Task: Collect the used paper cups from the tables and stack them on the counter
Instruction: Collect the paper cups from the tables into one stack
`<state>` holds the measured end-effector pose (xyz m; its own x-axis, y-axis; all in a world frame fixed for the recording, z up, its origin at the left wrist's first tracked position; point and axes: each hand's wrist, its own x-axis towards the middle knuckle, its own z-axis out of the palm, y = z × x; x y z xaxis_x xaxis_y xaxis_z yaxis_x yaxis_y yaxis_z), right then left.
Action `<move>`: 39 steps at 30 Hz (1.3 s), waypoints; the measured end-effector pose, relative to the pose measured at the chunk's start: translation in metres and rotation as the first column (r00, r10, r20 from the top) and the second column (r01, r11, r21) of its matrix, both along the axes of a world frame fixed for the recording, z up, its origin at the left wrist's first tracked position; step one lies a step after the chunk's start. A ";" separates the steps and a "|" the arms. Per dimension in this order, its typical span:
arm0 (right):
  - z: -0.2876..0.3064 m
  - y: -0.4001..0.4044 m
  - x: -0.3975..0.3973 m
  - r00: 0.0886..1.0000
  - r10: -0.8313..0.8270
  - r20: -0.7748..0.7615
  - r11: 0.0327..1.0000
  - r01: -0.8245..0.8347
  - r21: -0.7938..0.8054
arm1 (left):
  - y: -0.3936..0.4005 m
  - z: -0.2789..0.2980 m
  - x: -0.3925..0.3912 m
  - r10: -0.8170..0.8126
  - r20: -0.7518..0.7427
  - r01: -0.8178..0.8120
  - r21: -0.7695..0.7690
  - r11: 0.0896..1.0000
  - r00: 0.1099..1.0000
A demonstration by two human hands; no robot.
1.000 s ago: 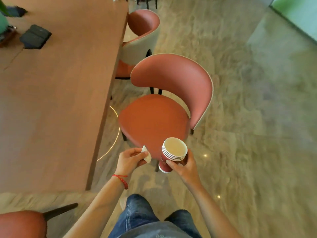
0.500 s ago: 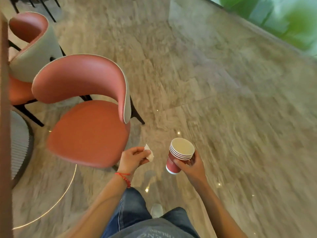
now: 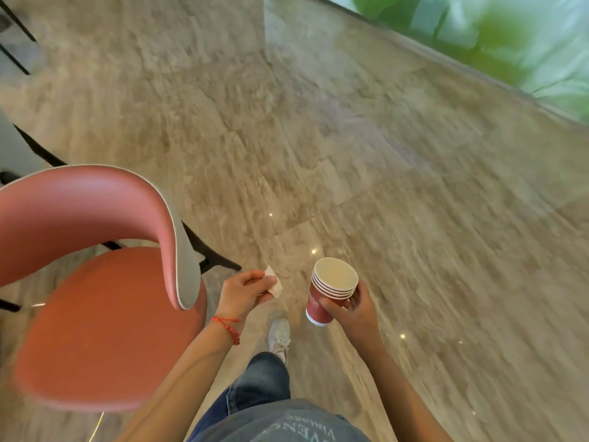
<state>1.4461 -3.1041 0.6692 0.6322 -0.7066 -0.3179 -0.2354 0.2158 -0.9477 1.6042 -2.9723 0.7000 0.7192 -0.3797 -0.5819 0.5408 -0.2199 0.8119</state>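
Observation:
A stack of several nested red paper cups (image 3: 325, 296) with cream insides is held upright in my right hand (image 3: 353, 309), fingers wrapped around its side. My left hand (image 3: 243, 291), with a red thread bracelet at the wrist, pinches a small crumpled white napkin (image 3: 274, 283) between thumb and fingers. Both hands are in front of my waist, above the floor, about a hand's width apart. No table or counter is in view.
A terracotta upholstered chair (image 3: 95, 314) with a curved pink back stands close at my left. Polished beige stone floor (image 3: 382, 186) spreads ahead and to the right. A glass wall with green plants behind it (image 3: 494, 36) runs along the top right. My white shoe (image 3: 279, 338) steps forward.
The view has swung right, away from the wooden table, which has left the frame. The chair has slid to the left edge. Both hands keep the same hold on cups and napkin.

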 end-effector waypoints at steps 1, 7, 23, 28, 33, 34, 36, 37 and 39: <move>0.001 -0.013 0.015 1.000 -0.002 0.003 1.000 0.002 0.000 | -0.013 0.001 0.015 0.000 -0.003 0.000 -0.006 1.000 1.000; 0.014 -0.090 0.108 1.000 0.025 0.007 0.998 -0.024 -0.055 | -0.089 0.012 0.110 -0.012 0.000 0.012 -0.034 0.999 1.000; 0.006 -0.312 0.303 0.985 0.174 -0.009 0.979 -0.174 -0.104 | -0.280 0.008 0.275 0.184 -0.028 -0.185 -0.050 0.981 0.983; 0.025 -0.384 0.386 0.945 0.327 -0.012 0.935 -0.325 -0.139 | -0.318 0.022 0.329 0.316 -0.015 -0.316 -0.065 0.946 0.949; 0.024 -0.401 0.463 0.895 0.445 0.004 0.886 -0.440 -0.146 | -0.328 0.024 0.373 0.428 0.005 -0.427 -0.049 0.903 0.904; 0.023 -0.400 0.478 0.884 0.467 0.010 0.877 -0.462 -0.134 | -0.328 0.024 0.383 0.449 0.006 -0.449 -0.049 0.892 0.893; 0.019 -0.396 0.506 0.862 0.506 0.019 0.858 -0.501 -0.115 | -0.329 0.023 0.405 0.487 0.014 -0.486 -0.040 0.873 0.873; 0.017 -0.394 0.521 0.852 0.522 0.024 0.849 -0.517 -0.107 | -0.329 0.023 0.417 0.504 0.018 -0.503 -0.041 0.863 0.864; 0.015 -0.393 0.553 0.832 0.553 0.042 0.832 -0.549 -0.084 | -0.329 0.021 0.445 0.540 0.015 -0.538 -0.059 0.841 0.842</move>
<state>1.9990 -3.4968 0.6841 0.9397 -0.2531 -0.2302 -0.2367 0.0048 -0.9716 2.0491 -3.3008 0.7209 0.8357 0.0448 -0.5474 0.5372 0.1407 0.8316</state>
